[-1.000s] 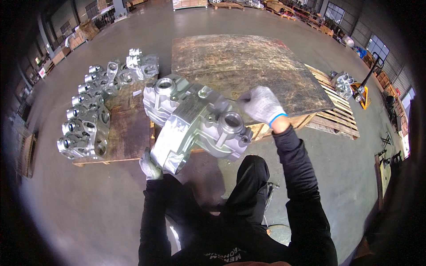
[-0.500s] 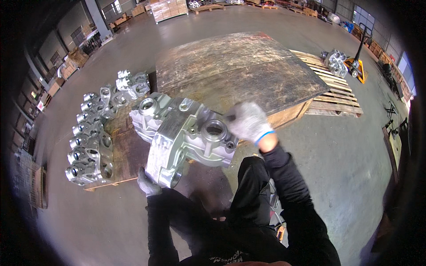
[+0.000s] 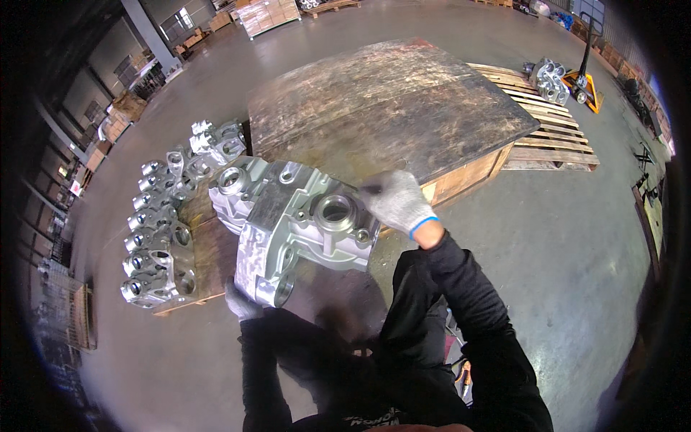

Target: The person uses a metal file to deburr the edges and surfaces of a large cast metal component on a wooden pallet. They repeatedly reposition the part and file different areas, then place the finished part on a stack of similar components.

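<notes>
Fingers of both hands clamped on metal casting [image 3: 299, 227]: right hand [image 3: 398, 203] top edge, left hand [image 3: 241, 306] underneath; open floor [image 3: 568, 237] right.

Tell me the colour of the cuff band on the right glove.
Blue, on the right hand glove, clearest in the head view.

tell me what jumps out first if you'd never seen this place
A big silvery metal casting fills the middle, carried between two gloved hands: the right hand grips its upper right edge, the left hand supports its lower end. To the left, a row of similar castings sits on a low pallet. Behind lies a large worn wooden board on stacked pallets.
</notes>
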Available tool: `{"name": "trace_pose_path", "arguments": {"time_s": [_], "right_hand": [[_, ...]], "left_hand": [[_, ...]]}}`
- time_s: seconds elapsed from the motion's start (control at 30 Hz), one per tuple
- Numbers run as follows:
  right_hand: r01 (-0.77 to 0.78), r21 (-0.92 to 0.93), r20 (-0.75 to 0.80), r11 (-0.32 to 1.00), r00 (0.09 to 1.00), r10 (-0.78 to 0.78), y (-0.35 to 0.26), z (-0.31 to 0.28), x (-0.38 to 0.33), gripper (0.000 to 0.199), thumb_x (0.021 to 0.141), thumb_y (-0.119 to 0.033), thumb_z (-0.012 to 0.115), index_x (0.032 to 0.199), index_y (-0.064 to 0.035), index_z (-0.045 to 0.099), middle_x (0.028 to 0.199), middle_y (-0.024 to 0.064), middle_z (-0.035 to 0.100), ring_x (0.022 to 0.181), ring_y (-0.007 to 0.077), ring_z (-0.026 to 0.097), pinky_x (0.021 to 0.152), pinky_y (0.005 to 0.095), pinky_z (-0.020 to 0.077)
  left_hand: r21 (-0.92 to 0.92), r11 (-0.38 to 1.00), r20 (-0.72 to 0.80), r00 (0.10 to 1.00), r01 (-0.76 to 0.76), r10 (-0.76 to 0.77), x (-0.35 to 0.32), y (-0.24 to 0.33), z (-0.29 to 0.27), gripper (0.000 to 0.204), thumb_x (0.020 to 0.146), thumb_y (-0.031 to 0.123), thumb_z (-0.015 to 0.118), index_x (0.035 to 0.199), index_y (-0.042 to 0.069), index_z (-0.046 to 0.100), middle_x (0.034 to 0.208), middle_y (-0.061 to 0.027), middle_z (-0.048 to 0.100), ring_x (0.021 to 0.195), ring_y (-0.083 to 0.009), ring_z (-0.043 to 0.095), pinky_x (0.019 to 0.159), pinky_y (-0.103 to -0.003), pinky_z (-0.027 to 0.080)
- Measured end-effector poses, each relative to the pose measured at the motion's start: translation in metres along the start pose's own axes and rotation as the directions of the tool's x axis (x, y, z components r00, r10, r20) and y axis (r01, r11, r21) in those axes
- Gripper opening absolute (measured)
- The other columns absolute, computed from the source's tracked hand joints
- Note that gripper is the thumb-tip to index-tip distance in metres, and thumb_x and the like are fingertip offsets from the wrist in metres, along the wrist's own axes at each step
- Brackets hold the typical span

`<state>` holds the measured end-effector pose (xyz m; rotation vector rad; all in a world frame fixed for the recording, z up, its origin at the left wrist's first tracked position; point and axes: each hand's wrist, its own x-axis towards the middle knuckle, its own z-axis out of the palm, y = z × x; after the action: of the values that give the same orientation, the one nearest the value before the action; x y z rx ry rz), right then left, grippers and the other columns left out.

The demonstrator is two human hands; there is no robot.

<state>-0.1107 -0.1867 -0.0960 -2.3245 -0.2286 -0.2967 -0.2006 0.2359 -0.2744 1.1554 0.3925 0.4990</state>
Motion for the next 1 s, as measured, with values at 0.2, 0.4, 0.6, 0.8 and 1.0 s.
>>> {"name": "trace_pose_path", "arguments": {"time_s": [0.2, 0.4, 0.6, 0.8, 1.0], "right_hand": [[-0.033, 0.002, 0.058, 0.999, 0.998, 0.032, -0.007, -0.005, -0.009, 0.027, 0.088, -0.029, 0.068, 0.095, -0.0063, 0.080, 0.089, 0.0228, 0.073, 0.089, 0.0419, 0.072, 0.081, 0.0448, 0.0584], [-0.010, -0.043, 0.016, 0.999, 1.000, 0.011, -0.004, -0.006, -0.010, 0.026, 0.088, -0.029, 0.066, 0.088, -0.0056, 0.078, 0.088, 0.0229, 0.071, 0.087, 0.0433, 0.070, 0.078, 0.0479, 0.0574], [-0.087, 0.129, -0.021, 0.988, 0.996, 0.090, 0.013, 0.015, -0.002, 0.024, 0.091, -0.026, 0.066, 0.099, -0.0065, 0.078, 0.083, 0.0162, 0.073, 0.075, 0.0348, 0.071, 0.074, 0.0448, 0.0579], [0.051, -0.061, -0.077, 0.997, 0.995, -0.056, 0.012, 0.020, -0.002, 0.033, 0.091, -0.025, 0.058, 0.096, 0.0024, 0.076, 0.090, 0.0281, 0.074, 0.086, 0.0410, 0.074, 0.079, 0.0438, 0.0569], [-0.436, 0.349, 0.098, 0.829, 0.897, 0.430, -0.005, 0.009, -0.019, 0.036, 0.092, -0.029, 0.059, 0.099, 0.0022, 0.076, 0.090, 0.0251, 0.075, 0.088, 0.0360, 0.075, 0.083, 0.0422, 0.0565]], "left_hand": [[-0.209, 0.973, 0.026, 0.995, 0.100, -0.096, -0.001, 0.001, 0.006, 0.045, 0.106, 0.039, 0.046, 0.123, 0.003, 0.066, 0.118, -0.0095, 0.070, 0.109, -0.0249, 0.065, 0.100, -0.041, 0.049], [-0.006, 0.999, -0.009, 0.999, 0.052, -0.052, 0.003, -0.002, -0.004, 0.049, 0.105, 0.041, 0.047, 0.129, 0.002, 0.065, 0.125, -0.0121, 0.069, 0.115, -0.0274, 0.064, 0.103, -0.043, 0.049], [0.068, 0.997, -0.039, 0.999, -0.028, 0.031, 0.004, -0.003, 0.000, 0.035, 0.105, 0.028, 0.047, 0.116, 0.000, 0.066, 0.112, -0.0095, 0.069, 0.105, -0.0228, 0.066, 0.095, -0.039, 0.052], [-0.269, 0.961, -0.023, 0.997, 0.059, -0.068, 0.006, -0.004, 0.003, 0.032, 0.106, 0.025, 0.045, 0.110, 0.001, 0.066, 0.109, -0.0086, 0.068, 0.104, -0.0216, 0.066, 0.094, -0.038, 0.051], [-0.376, 0.926, -0.072, 0.996, 0.013, -0.043, 0.013, -0.016, -0.004, 0.039, 0.106, 0.027, 0.050, 0.125, -0.003, 0.066, 0.124, -0.0144, 0.069, 0.115, -0.0266, 0.065, 0.105, -0.039, 0.048]]}}
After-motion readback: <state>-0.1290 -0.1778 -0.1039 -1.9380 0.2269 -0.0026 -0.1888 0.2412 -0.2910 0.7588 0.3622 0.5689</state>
